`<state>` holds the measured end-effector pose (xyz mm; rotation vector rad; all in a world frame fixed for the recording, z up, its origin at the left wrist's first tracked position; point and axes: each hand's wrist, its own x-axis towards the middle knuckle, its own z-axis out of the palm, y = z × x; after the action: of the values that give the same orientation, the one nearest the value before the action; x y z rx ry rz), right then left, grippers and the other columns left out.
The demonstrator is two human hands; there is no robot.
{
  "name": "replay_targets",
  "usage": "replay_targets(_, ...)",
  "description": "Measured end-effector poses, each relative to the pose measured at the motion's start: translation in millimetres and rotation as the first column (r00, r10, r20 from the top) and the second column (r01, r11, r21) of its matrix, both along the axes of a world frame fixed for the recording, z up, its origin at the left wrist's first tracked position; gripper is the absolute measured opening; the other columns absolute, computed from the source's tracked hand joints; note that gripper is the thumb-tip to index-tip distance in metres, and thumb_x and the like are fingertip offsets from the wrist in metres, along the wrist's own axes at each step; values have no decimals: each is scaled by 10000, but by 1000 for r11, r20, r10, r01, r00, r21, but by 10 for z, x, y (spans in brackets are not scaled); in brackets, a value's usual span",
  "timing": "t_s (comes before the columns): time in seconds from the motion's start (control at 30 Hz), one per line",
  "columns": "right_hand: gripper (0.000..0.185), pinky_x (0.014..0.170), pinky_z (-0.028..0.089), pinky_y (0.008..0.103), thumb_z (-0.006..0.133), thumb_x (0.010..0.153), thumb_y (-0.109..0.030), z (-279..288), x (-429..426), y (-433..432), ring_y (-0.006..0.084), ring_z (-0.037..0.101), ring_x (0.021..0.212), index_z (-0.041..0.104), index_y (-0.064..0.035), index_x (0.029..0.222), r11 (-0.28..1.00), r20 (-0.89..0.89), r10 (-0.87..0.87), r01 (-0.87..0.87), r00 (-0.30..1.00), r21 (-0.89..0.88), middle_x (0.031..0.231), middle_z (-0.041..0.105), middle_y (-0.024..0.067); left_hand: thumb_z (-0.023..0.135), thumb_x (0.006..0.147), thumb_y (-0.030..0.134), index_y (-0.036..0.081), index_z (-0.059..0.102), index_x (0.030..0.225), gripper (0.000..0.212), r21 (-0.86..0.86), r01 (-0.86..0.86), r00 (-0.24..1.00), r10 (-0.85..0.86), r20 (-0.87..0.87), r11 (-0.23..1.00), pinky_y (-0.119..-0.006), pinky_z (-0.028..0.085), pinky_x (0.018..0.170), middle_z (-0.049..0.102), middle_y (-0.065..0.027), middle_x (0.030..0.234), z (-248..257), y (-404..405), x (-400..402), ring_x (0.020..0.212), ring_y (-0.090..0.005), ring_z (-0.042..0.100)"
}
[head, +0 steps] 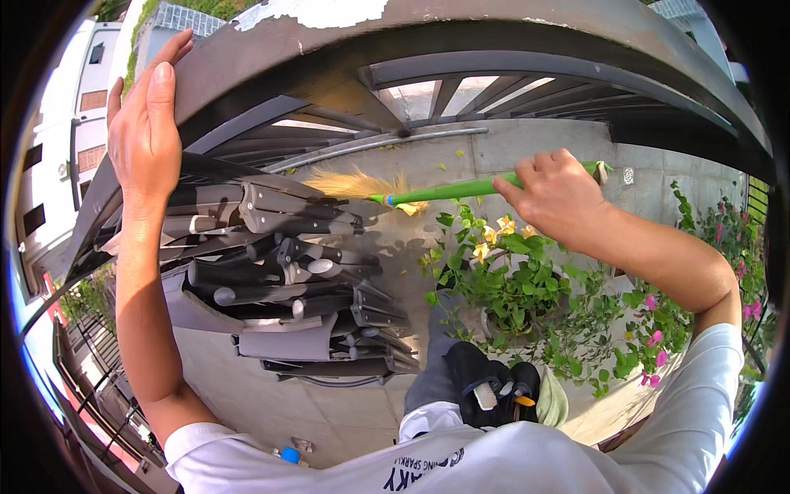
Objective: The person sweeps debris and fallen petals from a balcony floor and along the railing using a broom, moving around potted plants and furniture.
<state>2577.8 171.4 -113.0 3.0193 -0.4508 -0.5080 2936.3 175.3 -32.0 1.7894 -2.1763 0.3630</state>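
Note:
My right hand grips the green handle of a grass broom. Its straw bristles point left, close to the floor between the dark railing and a stack of folded outdoor chairs. Dust or shadow blurs the floor around the bristles, and I cannot tell whether they touch it. My left hand rests against the left end of the railing's thick top rail, fingers extended and holding nothing. Fallen yellow leaves lie on the tiles near the railing's base.
A potted plant with yellow-orange flowers stands below my right arm, with pink-flowered plants farther right. A tool pouch holding a brush and a green cloth hang at my waist. A floor drain and a blue-capped item show.

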Motion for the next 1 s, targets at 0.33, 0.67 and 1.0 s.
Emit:
replay_targets(0.33, 198, 455, 403, 400, 519, 625, -193, -1525, 1703, 307, 261, 509, 596, 537, -11, 702, 965, 200, 202, -160, 959, -208, 630, 491, 115, 246, 855, 281, 124, 498, 1079, 372, 39, -37, 999, 38, -9, 999, -385, 158, 945, 570, -44, 972, 4, -9, -63, 960, -163, 493)
replay_targets(0.67, 179, 569, 475, 338, 547, 644, -91, -1526, 943, 34, 209, 590, 763, 602, -98, 813, 769, -240, -471, 529, 849, 360, 818, 605, 57, 225, 858, 294, 92, 491, 1084, 403, 20, -24, 998, 25, -58, 1000, -389, 147, 948, 573, -77, 957, -29, 1, -35, 933, -183, 503)
replay_targets(1.0, 370, 444, 419, 276, 552, 700, -110, -94, -1081, -419, 157, 515, 487, 514, -121, 1068, 227, -557, -656, 837, 509, 497, 598, 535, 85, 259, 846, 302, 108, 507, 1068, 386, 6, -47, 998, 48, -45, 999, -384, 161, 946, 586, -73, 924, 14, -31, -58, 900, -191, 522)
